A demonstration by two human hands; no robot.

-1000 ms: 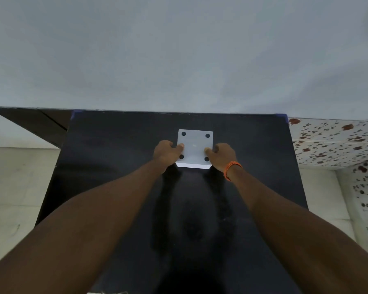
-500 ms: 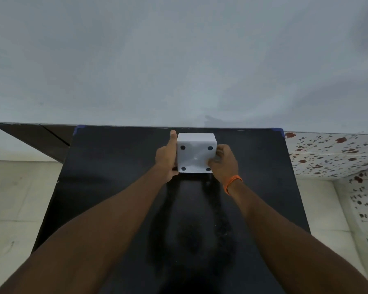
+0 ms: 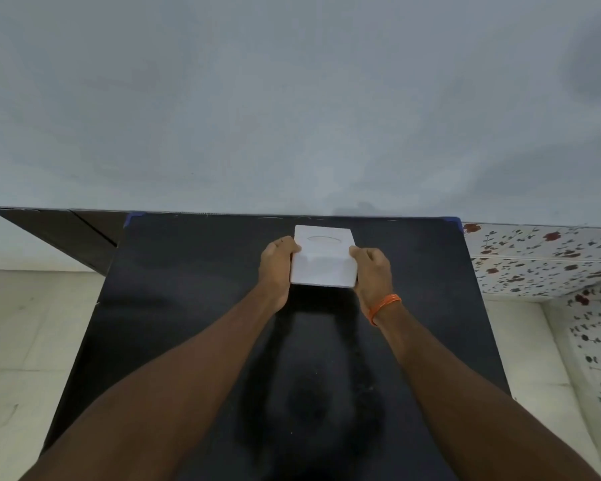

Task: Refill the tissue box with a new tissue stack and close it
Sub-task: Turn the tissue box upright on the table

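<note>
A white square tissue box [image 3: 323, 262] stands near the far edge of the black table [image 3: 188, 289], its top with the oval slot facing up. My left hand [image 3: 276, 269] grips its left side and my right hand [image 3: 372, 272], with an orange band at the wrist, grips its right side. No tissue shows at the slot, and no loose tissue stack is in view.
A plain grey wall rises right behind the table's far edge. A floral-patterned tiled ledge [image 3: 542, 258] runs along the right side. A dark panel [image 3: 59, 230] lies at the far left, with pale floor tiles below it.
The box was bottom up, with its dotted base towards me; both hands have turned it over, and it now sits with the slotted top up.
</note>
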